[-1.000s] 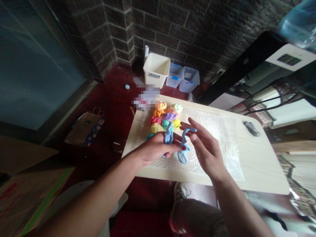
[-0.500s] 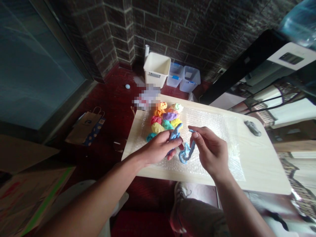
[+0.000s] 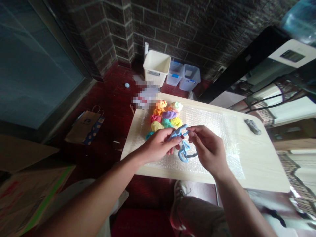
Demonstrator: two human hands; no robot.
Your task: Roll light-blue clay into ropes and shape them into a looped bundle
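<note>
Left hand (image 3: 163, 141), one: fingers closed around a soft, light-blue, twisted strand of stretchy-looking material (image 3: 177, 132). Right hand (image 3: 209, 144), one: thumb and fingertips pinched narrow at the strand's near end. Strand: held between both hands above the table, looped portion hanging below; whether one piece or several, cannot tell. Risks, as judged: the loops could snarl if pulled tight unevenly; the pinched end could slip if the fingertips loosen.

Beneath: clear bubble wrap (image 3: 217, 138), one sheet, on a pale wood-grain rectangular table (image 3: 264, 164), one. Beyond the left hand: crumpled, soft, multicoloured clumps (image 3: 170, 114), one purple, one red, one bright yellow, one pale yellow, two teal-toned, one pale green; orange ones overlap, count uncertain. Far right: grey elongated lump (image 3: 252, 127), one. Behind the table: cream plastic bin (image 3: 158, 75), one; clear plastic boxes (image 3: 190, 80), two.
</note>
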